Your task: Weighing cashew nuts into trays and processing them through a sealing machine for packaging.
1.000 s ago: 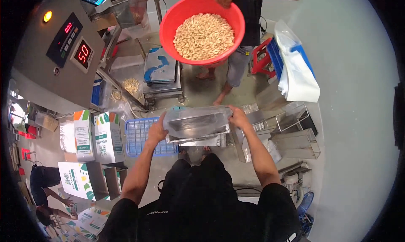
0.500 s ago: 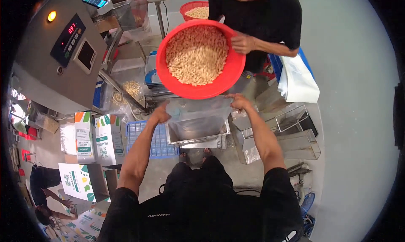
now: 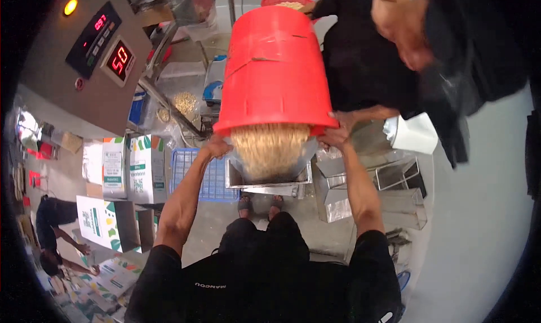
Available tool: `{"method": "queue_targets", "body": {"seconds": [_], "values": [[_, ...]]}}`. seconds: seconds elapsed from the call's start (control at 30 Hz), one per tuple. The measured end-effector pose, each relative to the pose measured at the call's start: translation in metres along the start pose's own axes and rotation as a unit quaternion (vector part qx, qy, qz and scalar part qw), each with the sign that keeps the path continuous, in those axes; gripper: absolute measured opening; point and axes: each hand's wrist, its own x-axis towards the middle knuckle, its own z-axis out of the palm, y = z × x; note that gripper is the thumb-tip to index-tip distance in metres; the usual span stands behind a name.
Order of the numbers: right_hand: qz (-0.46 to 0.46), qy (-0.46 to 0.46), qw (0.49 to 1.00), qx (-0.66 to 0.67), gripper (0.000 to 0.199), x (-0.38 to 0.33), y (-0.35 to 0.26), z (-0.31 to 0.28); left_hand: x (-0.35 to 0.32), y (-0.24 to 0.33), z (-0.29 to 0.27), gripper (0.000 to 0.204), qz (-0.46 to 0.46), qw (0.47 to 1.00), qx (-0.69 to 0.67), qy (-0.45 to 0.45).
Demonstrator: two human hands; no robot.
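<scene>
A red plastic tub (image 3: 276,69) is tipped over in front of me, its mouth facing down toward me. Pale cashew nuts (image 3: 269,148) stream from it in a blur into a clear plastic bag (image 3: 309,152). My left hand (image 3: 218,146) pinches the bag's left edge, close under the tub's rim. At the opposite edge my right hand (image 3: 336,138) grips the bag, right beside a co-worker's hand (image 3: 348,120) on the tub. The bag hangs in an upright metal box (image 3: 239,185); its lower part is hidden by the nuts and the box wall.
A grey machine (image 3: 51,97) with lit displays stands at the left. Printed cartons (image 3: 146,176) and a blue plastic crate (image 3: 191,174) are on the left. Metal bins (image 3: 400,205) lie at the right. The co-worker (image 3: 372,58) leans in at the far right.
The co-worker has tipped the tub from upright-leaning to mouth-down, and nuts now pour into the bag. My hands keep hold of the bag's edges. A second machine display has lit up.
</scene>
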Motion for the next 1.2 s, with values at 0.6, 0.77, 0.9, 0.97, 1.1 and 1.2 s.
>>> {"method": "queue_targets", "body": {"seconds": [0.6,0.77,0.9,0.97,1.1,1.2], "values": [[0.075,0.226,0.962,-0.13,0.059,-0.031,0.269,0.035,-0.032,-0.067,0.075,0.047,0.18,0.98,-0.085,0.021],[0.088,0.278,0.936,-0.198,0.062,-0.013,0.29,0.048,-0.031,-0.09,0.077,0.051,0.201,0.972,-0.125,0.008],[0.096,0.324,0.909,-0.243,0.065,0.002,0.315,0.059,-0.027,-0.109,0.084,0.053,0.159,0.964,-0.185,0.107],[0.1,0.364,0.891,-0.254,0.067,-0.002,0.332,0.061,-0.023,-0.118,0.096,0.053,0.142,0.958,-0.208,0.138],[0.102,0.429,0.861,-0.252,0.07,0.015,0.346,0.044,-0.057,-0.155,0.12,0.055,0.091,0.947,-0.228,0.206],[0.106,0.496,0.827,-0.242,0.073,0.06,0.331,0.013,-0.023,-0.13,0.111,0.056,0.067,0.939,-0.234,0.241]]}}
